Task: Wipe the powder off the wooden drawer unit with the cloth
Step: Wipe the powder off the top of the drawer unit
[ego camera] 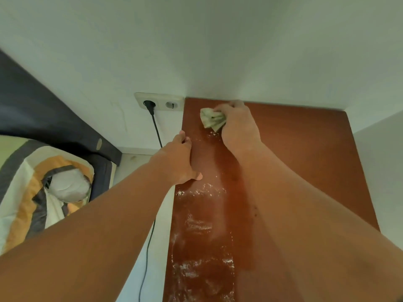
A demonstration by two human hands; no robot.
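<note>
The reddish-brown top of the wooden drawer unit (305, 153) fills the middle and right of the head view. White powder (200, 227) is smeared along its left strip, from near the front up toward the back. My right hand (237, 125) is shut on a crumpled pale green cloth (211, 119), pressing it on the top near the back left corner. My left hand (181, 160) rests cupped against the unit's left edge, thumb on the top, fingers curled over the side, holding nothing that I can see.
White walls stand behind and to the right of the unit. A double wall socket (160, 102) has a black cable (157, 134) plugged in, hanging down along the unit's left side. A bed with a dark headboard (43, 118) and striped bedding (32, 192) lies to the left.
</note>
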